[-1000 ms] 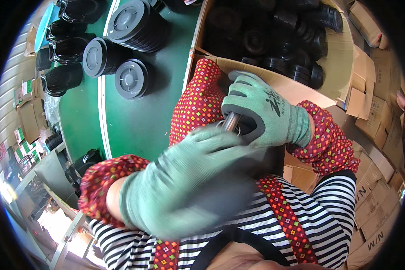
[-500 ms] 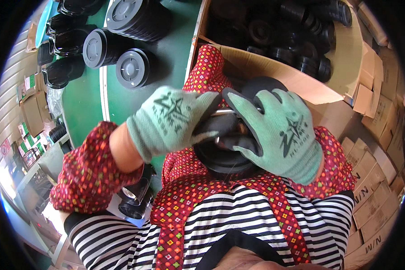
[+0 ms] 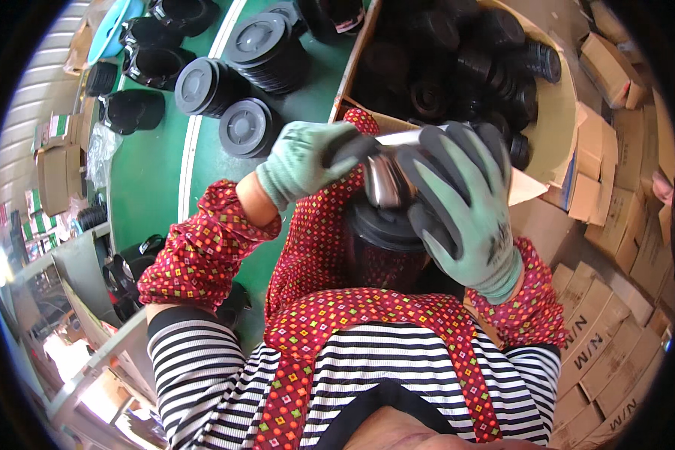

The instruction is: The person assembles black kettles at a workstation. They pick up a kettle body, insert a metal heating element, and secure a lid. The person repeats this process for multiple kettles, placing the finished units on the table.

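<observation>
Over the black-lidded container (image 3: pixel 383 226), a shiny metal piece (image 3: pixel 383 184) is seen, probably stiff and slippery, best taken by its edges. Right of the container, the right hand (image 3: pixel 469 217) is spread; beyond its left, the left hand's (image 3: pixel 307 157) grip cannot be told.

Both hands gloved, green with dark grey palms. Left hand (image 3: pixel 311 161) has thumb and fingers drawn together at the left edge of a shiny metal piece (image 3: pixel 386 182); piece is motion-blurred, can't tell the grip. Right hand (image 3: pixel 469 206) sits just right of it, fingers apart and slightly bent. Pale strip (image 3: pixel 401 138) spans between the hands. Black round-topped container (image 3: pixel 382 229) just below them. Beyond left hand: green table (image 3: pixel 146 161), stacked black lids (image 3: pixel 259 45). Beyond right: cardboard box (image 3: pixel 559 139) of black round parts (image 3: pixel 532 60).
</observation>
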`<control>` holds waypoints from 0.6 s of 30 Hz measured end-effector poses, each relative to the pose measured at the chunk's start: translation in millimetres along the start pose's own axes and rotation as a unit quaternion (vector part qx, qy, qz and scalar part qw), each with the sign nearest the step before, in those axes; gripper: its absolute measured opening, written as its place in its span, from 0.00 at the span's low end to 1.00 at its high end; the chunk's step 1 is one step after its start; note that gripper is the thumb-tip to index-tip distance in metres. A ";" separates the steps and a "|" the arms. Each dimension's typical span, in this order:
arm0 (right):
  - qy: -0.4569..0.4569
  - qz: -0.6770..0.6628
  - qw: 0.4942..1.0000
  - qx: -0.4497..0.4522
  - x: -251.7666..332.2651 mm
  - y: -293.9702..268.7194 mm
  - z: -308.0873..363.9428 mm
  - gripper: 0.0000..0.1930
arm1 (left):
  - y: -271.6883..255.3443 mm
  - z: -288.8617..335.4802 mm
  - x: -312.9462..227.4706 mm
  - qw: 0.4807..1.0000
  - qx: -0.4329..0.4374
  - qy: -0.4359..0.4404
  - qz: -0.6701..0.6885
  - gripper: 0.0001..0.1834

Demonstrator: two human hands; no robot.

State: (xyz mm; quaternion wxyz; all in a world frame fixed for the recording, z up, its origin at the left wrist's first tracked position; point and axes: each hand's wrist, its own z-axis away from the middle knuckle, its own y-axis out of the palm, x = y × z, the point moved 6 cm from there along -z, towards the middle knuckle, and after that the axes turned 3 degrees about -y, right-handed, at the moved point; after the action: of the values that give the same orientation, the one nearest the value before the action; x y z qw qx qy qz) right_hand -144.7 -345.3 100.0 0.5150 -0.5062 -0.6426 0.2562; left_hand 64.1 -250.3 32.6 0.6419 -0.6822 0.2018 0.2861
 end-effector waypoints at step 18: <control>0.201 -0.373 0.872 -0.245 -31.5 33.4 12.3 0.20 | -23.5 182.0 44.6 0.983 -0.089 -0.151 -0.061 0.54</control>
State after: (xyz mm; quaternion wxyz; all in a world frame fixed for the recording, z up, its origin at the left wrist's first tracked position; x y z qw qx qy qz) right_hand -144.5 -359.8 54.7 0.5501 -0.3795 -0.7082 -0.2275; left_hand 89.0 -63.6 19.3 0.6178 -0.6965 0.0339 0.3634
